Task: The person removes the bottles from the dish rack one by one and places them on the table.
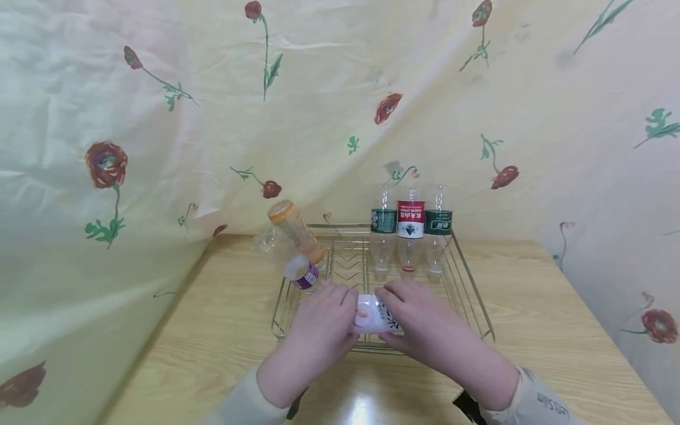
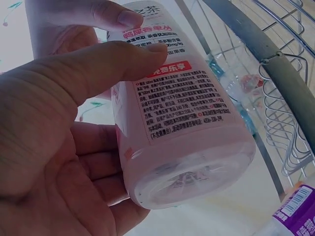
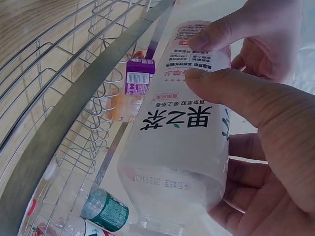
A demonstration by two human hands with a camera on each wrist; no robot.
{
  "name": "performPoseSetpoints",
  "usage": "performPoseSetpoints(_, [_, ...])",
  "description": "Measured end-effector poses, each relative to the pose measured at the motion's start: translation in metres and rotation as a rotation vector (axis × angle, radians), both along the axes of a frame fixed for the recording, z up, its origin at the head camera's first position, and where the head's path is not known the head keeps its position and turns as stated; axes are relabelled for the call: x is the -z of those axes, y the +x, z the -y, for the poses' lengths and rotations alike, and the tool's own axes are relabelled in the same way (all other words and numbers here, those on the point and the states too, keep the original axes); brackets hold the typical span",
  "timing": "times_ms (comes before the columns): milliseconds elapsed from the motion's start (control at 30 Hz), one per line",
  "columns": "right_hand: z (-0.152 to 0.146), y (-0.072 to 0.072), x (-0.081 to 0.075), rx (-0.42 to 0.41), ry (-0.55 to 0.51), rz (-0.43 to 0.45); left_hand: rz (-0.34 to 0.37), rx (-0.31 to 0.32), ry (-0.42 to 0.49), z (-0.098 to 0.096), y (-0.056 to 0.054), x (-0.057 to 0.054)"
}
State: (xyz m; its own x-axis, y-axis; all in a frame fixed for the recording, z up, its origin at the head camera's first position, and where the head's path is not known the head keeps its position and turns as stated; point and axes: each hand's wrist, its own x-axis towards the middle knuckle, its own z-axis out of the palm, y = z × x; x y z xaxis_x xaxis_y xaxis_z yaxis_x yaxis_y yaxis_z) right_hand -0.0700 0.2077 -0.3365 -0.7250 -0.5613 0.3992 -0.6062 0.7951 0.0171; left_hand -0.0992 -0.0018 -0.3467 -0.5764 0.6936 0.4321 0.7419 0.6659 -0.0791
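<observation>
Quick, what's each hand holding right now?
Left hand: holding the pale labelled bottle near its base.
Right hand: holding the same bottle, closer to its neck.

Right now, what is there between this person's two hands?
A pale, labelled bottle. The head view shows its middle in the gap between the left hand and the right hand, both gripping it.

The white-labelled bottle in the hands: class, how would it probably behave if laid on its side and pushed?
The white-labelled bottle would probably roll, as its base looks rounded. It is likely light for its size: no drink shows through the clear shoulder. Its sides may give slightly under a hard squeeze, since it looks like thin plastic.
</observation>
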Motion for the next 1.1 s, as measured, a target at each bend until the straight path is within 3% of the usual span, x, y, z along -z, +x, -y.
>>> performPoseSetpoints(167, [0.000, 0.000, 0.000, -0.014, -0.014, -0.022, 0.007, -0.003, 0.026, 0.004, 0.001, 0.003])
performPoseSetpoints(300, [-0.004, 0.001, -0.001, -0.021, -0.087, 0.004, 0.020, -0.018, 0.054, 0.009, 0.002, 0.006])
performPoseSetpoints(567, [-0.026, 0.010, -0.016, 0.059, -0.241, 0.135, 0.047, -0.030, 0.131, 0.015, 0.005, 0.009])
performPoseSetpoints(767, [-0.044, 0.013, -0.023, 0.133, -0.313, 0.221, 0.101, -0.090, 0.147, 0.024, 0.003, 0.013])
performPoseSetpoints(1100, [-0.074, 0.014, -0.016, 0.196, -0.355, 0.277, 0.143, -0.130, 0.265, 0.039, 0.002, 0.016])
